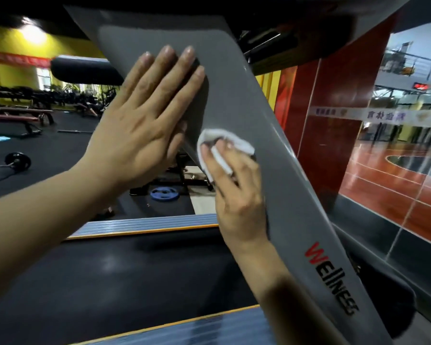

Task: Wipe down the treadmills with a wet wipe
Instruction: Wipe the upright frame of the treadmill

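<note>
Wiping the slanted grey plastic treadmill upright right now. My left hand lies flat against it, fingers straight, as a brace, while my right hand pinches the crumpled white wet wipe onto the panel mid-way up. I'd say overlapping strokes toward the red-and-black logo work best.

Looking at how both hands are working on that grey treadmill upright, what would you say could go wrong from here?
The wet wipe is bunched small under the right hand, so each pass probably cleans only a narrow strip and may leave streaks. The left hand presses flat and bare on the grey upright, likely leaving fresh prints on the panel. The red and black logo lower down looks not yet reached and could be skipped.
</note>
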A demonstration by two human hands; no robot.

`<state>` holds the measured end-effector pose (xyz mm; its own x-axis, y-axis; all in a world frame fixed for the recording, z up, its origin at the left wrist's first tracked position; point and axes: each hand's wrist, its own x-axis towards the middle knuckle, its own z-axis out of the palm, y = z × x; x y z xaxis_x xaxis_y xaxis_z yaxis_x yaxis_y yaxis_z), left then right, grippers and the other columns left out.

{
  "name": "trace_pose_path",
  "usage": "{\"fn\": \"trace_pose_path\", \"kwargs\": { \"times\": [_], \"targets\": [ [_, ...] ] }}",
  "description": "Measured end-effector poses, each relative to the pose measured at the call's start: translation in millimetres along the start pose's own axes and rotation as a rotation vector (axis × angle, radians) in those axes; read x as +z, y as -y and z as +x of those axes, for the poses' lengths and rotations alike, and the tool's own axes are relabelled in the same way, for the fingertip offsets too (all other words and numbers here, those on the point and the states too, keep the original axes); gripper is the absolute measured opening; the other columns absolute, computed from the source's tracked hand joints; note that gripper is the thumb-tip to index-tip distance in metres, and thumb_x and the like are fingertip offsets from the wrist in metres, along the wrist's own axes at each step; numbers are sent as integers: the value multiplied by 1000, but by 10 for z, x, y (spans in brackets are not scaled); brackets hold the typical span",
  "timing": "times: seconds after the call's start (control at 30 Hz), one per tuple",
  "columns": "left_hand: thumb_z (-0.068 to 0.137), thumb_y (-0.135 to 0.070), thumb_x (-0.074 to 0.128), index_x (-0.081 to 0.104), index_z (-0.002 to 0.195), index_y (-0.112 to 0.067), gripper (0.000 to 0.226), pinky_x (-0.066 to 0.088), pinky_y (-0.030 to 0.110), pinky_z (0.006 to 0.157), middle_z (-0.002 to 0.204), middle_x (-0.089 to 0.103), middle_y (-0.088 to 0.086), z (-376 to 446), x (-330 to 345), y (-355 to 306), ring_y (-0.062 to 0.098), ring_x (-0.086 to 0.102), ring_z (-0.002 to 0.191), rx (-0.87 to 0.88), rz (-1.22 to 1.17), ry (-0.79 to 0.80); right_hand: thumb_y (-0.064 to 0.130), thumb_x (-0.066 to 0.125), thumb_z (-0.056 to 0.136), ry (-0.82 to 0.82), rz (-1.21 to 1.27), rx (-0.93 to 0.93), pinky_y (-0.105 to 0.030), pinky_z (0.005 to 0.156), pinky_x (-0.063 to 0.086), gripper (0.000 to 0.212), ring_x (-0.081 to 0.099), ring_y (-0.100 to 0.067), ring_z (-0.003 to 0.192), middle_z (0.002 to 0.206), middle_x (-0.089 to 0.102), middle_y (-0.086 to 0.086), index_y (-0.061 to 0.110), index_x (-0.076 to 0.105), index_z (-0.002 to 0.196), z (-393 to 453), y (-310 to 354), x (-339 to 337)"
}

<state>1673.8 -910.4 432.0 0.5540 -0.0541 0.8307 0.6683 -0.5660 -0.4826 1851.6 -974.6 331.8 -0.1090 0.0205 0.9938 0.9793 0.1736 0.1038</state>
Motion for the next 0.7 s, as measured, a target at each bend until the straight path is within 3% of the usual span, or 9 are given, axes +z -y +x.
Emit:
{"fn": "trace_pose_path", "kwargs": {
  "times": [0.07,0.23,0.37,0.43,0.6,0.7],
  "targets": [
    [103,-26,36,11,162,-8,67,5,51,127,169,6,16,-1,18,-26,34,3,157,-22,6,-10,-3,59,98,14,-23,8,-42,100,50,37,56,-26,120,133,63,-12,11,66,131,-146,-160,-100],
    [102,-24,37,10,163,-8,68,3,50,128,170,6,15,22,25,-81,33,2,157,-60,-4,-18,-13,57,92,-174,-29,322,-28,107,43,44,55,-30,120,133,61,-15,8,66,130,171,-287,-76],
    [104,-27,35,11,162,-7,66,6,53,127,169,7,17,13,27,-99,35,3,157,-58,-7,-26,-2,59,99,-106,7,64,-40,102,49,34,60,-29,116,129,65,-14,9,67,130,139,207,164],
    [105,-26,34,11,162,-7,65,6,53,127,169,6,16,12,20,-117,34,2,157,-59,-8,-20,-1,58,99,-84,-17,43,-40,99,50,35,58,-27,114,129,65,-12,11,66,131,82,112,111],
    [102,-21,36,9,162,-7,67,5,54,127,170,4,16,9,16,-166,35,1,157,-88,-17,-29,-10,50,94,-244,-72,552,-38,99,49,48,56,-33,115,126,55,-15,8,60,137,-395,-367,-199],
    [103,-21,36,9,162,-7,67,5,55,127,170,4,16,14,24,-176,35,0,157,-87,-16,-30,-11,49,94,-290,-23,647,-24,101,43,49,56,-35,113,123,50,-15,6,57,139,-357,-289,-171]
  ]
}}
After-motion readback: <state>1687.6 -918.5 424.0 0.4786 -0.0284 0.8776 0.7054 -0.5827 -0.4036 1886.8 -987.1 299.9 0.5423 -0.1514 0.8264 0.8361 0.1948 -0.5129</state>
